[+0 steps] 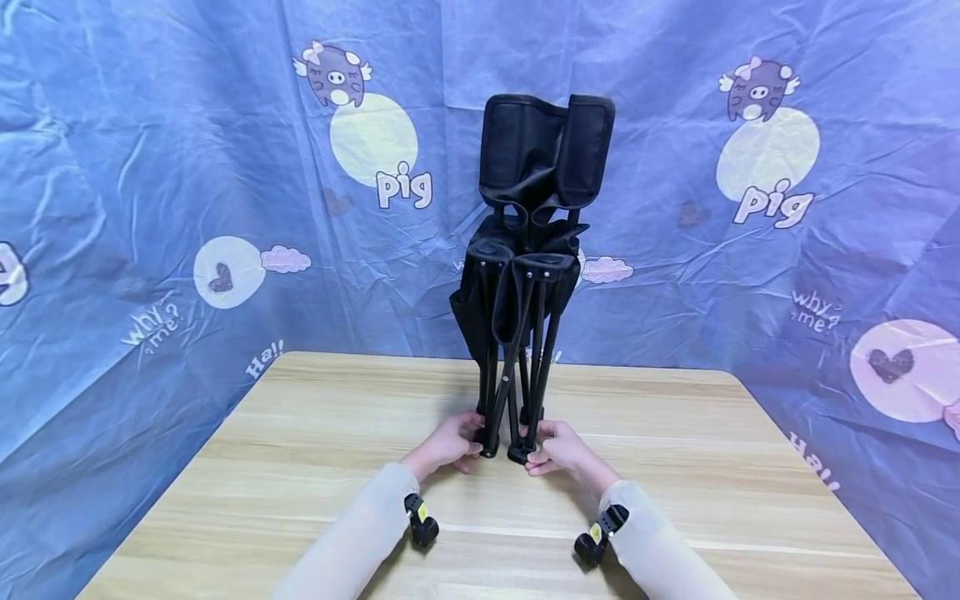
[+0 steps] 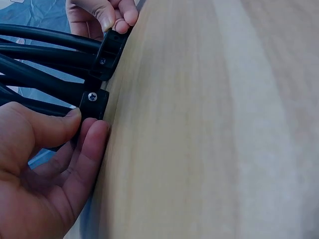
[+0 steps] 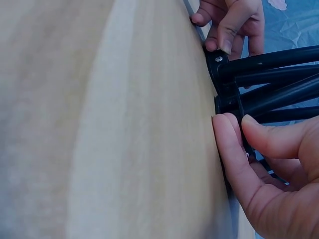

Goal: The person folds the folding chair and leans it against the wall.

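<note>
A folded black camping chair (image 1: 536,275) stands upright on the table, its fabric bunched at the top and its tube legs close together. My left hand (image 1: 450,442) pinches the left foot bracket (image 2: 93,98) between thumb and fingers, low at the tabletop. On the other side my right hand (image 1: 558,450) grips the right foot (image 1: 519,454) the same way. A screw shows on the bracket in the left wrist view. In the right wrist view, the thumb lies on the black bracket and the fingers reach under its edge.
The wooden table (image 1: 337,417) runs out to rounded far corners. Behind it and at both sides hangs a blue curtain (image 1: 187,167) printed with pigs. A strapped wrist camera (image 1: 422,521) sits on the left sleeve, another camera (image 1: 600,537) on the right one.
</note>
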Motion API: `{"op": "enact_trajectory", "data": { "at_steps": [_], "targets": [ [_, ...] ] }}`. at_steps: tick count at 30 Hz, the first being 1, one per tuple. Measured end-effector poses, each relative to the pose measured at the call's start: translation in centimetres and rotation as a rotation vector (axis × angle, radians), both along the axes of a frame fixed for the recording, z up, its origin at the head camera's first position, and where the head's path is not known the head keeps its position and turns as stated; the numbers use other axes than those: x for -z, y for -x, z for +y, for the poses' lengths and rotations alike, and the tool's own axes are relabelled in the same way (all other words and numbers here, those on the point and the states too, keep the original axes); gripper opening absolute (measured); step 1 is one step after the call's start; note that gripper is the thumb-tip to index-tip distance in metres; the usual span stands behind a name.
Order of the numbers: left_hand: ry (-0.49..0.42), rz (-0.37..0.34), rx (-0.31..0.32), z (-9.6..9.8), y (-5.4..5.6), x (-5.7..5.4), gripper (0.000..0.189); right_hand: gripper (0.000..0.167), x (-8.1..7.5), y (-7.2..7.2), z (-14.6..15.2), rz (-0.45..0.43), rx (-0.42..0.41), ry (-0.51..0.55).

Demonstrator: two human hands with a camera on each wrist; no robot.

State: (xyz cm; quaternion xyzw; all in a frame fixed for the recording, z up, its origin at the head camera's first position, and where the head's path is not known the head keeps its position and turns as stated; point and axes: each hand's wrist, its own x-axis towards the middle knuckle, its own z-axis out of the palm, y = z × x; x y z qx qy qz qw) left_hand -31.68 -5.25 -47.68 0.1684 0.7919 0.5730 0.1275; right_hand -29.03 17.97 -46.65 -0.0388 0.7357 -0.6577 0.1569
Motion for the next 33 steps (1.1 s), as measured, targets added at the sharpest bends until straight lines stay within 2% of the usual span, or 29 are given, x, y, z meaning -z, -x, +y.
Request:
{"op": "enact_trajectory", "data": {
  "at_steps": [7, 16, 33],
  "targets": [
    [-0.006, 0.006, -0.022, 0.3, 0.6, 0.0, 0.046, 0.050, 0.2, 0.8, -0.2, 0.009, 0.057, -0.023],
    [-0.022, 0.007, -0.053, 0.5, 1.3, 0.1, 0.048, 0.051, 0.4, 1.7, -0.3, -0.002, 0.093, 0.002],
    [-0.079, -0.031, -0.127, 0.7, 2.9, 0.4, 0.048, 0.046, 0.4, 3.6, -0.6, -0.019, 0.170, 0.037]
  ]
}}
